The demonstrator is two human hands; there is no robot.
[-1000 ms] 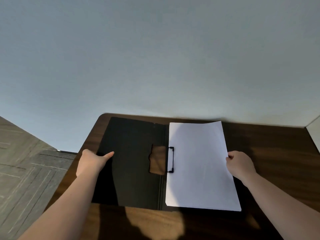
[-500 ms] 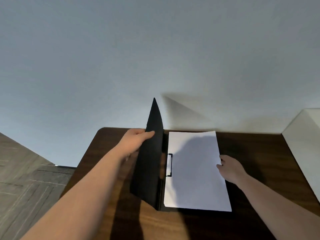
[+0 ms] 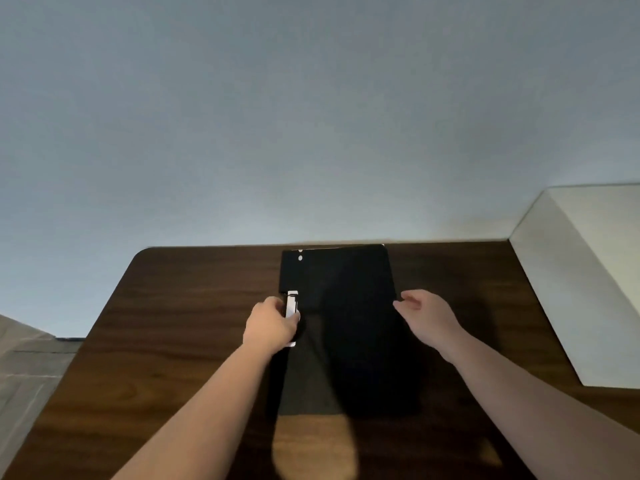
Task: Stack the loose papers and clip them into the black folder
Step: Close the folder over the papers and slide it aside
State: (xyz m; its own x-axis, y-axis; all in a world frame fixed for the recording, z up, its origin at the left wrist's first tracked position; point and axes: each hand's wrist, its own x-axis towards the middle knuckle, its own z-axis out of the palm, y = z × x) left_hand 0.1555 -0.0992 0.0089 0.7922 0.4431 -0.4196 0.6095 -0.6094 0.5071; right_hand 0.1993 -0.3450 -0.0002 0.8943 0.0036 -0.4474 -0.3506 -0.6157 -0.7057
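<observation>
The black folder (image 3: pixel 346 306) lies closed on the brown wooden table (image 3: pixel 173 323), its cover down over the white papers. Only a strip of white paper (image 3: pixel 292 303) shows through the cutout at the spine, with the clip there. My left hand (image 3: pixel 272 323) rests at the folder's left edge, fingers on the cover by that cutout. At the folder's right edge hovers my right hand (image 3: pixel 426 315), fingers spread and holding nothing.
A white box-like block (image 3: pixel 581 278) stands on the table's right side against the grey wall. The table's rounded left corner (image 3: pixel 145 254) and the grey floor (image 3: pixel 27 368) lie to the left.
My left hand swung the front cover over from the left and laid it flat on the papers. My right hand let go of the sheets and slid out to the folder's right edge.
</observation>
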